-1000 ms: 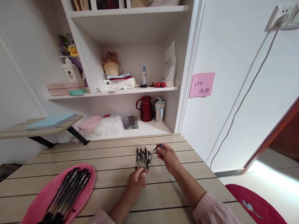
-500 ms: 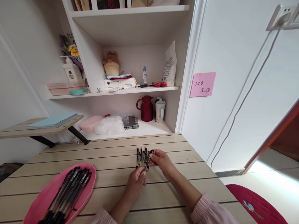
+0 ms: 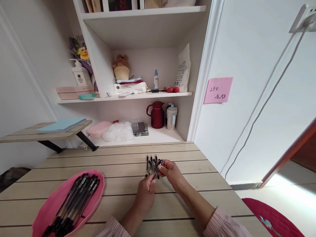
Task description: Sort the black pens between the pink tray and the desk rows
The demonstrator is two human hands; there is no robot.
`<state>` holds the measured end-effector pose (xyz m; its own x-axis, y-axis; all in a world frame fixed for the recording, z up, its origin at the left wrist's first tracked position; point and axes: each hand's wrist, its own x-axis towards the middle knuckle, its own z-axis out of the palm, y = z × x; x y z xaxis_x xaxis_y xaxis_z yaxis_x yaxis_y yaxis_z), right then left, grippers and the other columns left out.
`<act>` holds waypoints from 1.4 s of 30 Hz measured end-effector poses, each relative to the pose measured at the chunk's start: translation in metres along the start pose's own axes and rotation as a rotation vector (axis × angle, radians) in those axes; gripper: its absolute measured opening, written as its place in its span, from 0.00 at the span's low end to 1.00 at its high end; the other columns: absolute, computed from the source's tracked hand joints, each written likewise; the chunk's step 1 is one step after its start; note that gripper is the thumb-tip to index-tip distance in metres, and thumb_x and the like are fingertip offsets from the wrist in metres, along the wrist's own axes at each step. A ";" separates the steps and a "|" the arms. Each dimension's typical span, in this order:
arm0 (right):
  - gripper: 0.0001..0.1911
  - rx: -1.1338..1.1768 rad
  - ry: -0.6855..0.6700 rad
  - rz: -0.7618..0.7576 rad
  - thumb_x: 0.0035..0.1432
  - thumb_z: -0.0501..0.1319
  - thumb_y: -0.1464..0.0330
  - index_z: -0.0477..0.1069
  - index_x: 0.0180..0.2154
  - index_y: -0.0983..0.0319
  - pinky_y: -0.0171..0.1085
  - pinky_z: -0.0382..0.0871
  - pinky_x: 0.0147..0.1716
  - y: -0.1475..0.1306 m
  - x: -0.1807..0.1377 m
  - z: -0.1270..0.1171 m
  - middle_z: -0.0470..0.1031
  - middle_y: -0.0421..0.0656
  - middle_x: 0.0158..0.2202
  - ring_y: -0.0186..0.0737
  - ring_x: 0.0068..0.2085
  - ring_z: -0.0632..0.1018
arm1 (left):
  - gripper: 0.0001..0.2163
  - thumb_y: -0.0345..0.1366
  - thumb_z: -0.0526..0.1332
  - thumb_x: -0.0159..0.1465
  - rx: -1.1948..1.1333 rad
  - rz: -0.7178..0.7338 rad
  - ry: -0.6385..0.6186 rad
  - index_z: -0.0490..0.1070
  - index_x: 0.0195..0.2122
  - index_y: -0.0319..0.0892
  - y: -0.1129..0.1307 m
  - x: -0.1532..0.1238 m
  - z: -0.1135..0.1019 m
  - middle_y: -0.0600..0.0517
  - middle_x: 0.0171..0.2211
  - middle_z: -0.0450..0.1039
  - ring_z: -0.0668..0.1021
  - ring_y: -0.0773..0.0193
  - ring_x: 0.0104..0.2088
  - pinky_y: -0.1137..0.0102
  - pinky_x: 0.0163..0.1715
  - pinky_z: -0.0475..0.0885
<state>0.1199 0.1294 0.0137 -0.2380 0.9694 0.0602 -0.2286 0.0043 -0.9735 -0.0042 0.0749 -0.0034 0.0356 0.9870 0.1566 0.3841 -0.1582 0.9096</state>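
Observation:
A black-capped gel pen (image 3: 158,167) slants between my two hands over the table. My left hand (image 3: 146,190) pinches its lower barrel, while my right hand (image 3: 171,171) has thumb and fingers closed on the capped upper end. Just beyond and to the left, uncapped pens (image 3: 151,160) lie side by side with tips pointing away from me, loose black caps (image 3: 148,165) among them. My fingers hide their near ends. To the left, a pink oval tray (image 3: 45,205) holds a bundle of several capped black pens (image 3: 76,200).
The slatted wooden table (image 3: 118,164) meets a white shelf unit (image 3: 148,95) at the back. A small raised stand (image 3: 61,133) carries blue paper (image 3: 61,125) at left. A red thermos jug (image 3: 157,115) and a cup (image 3: 171,118) stand on the low shelf. A red stool cushion (image 3: 259,215) is at right.
The view has shifted slightly, so the scene sits a little farther right. Both hands still grip the same pen, and the cap stays on it.

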 end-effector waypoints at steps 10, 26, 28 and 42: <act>0.18 -0.073 0.090 0.023 0.41 0.61 0.55 0.66 0.29 0.62 0.29 0.59 0.20 -0.015 0.003 -0.020 0.71 0.39 0.24 0.31 0.23 0.70 | 0.17 0.40 0.51 0.57 0.025 0.030 0.137 0.71 0.43 0.40 0.011 -0.003 -0.017 0.54 0.19 0.68 0.70 0.63 0.24 0.72 0.28 0.64; 0.15 -1.525 0.079 -0.075 0.56 0.50 0.61 0.70 0.33 0.64 0.38 0.62 0.31 0.015 -0.017 0.012 0.75 0.53 0.33 0.47 0.34 0.76 | 0.14 0.37 0.52 0.57 1.061 -0.513 0.581 0.72 0.41 0.42 0.012 -0.055 -0.224 0.44 0.40 0.74 0.75 0.51 0.37 0.62 0.33 0.68; 0.15 -1.559 0.054 -0.068 0.57 0.49 0.62 0.70 0.34 0.64 0.39 0.62 0.32 0.018 -0.017 0.014 0.75 0.54 0.34 0.48 0.35 0.76 | 0.15 0.36 0.50 0.58 1.053 -0.545 0.581 0.71 0.43 0.40 0.007 -0.063 -0.230 0.43 0.40 0.74 0.75 0.51 0.38 0.63 0.33 0.68; 0.14 -1.602 0.061 -0.033 0.56 0.47 0.65 0.69 0.31 0.63 0.37 0.59 0.28 0.022 -0.020 0.011 0.75 0.51 0.30 0.45 0.32 0.76 | 0.14 0.33 0.47 0.57 1.083 -0.569 0.514 0.73 0.34 0.40 -0.024 -0.069 -0.223 0.40 0.36 0.74 0.76 0.53 0.35 0.67 0.29 0.66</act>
<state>0.1090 0.1069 -0.0064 -0.2078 0.9715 0.1143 0.9550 0.2268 -0.1912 -0.2218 0.0049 0.0498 -0.6331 0.7469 0.2033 0.7741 0.6098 0.1700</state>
